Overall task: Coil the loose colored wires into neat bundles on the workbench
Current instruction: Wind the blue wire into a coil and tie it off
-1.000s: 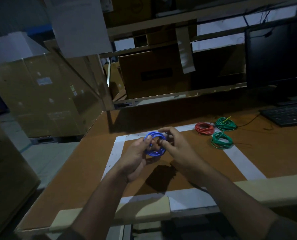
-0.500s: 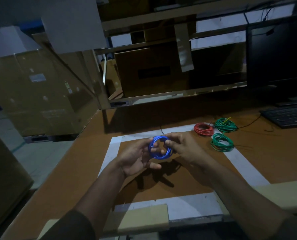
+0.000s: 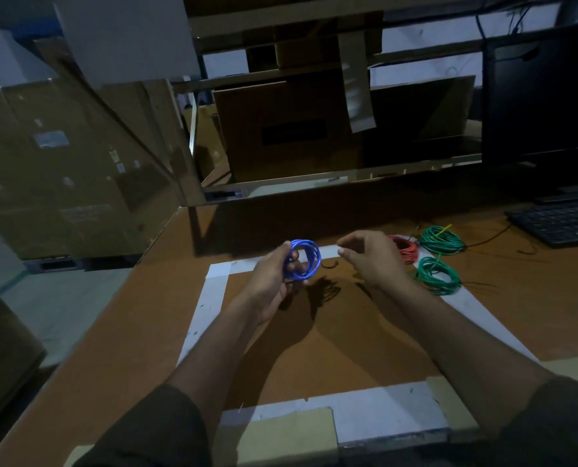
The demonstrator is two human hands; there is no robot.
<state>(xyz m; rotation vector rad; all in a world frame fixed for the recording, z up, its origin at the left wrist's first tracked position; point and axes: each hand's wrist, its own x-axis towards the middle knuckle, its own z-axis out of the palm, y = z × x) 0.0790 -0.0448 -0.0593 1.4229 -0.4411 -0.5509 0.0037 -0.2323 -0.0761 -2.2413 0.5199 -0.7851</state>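
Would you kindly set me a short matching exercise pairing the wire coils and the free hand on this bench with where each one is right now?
Things:
1. blue coil
2. red coil
3. far green coil
4. right hand

Places or states:
A. lies nearest the keyboard
B. hovers beside the blue coil, holding nothing
C. partly hidden behind the right hand
D. held off the bench in the left hand

Pairs: 1-D, 2-C, 3-A, 4-B
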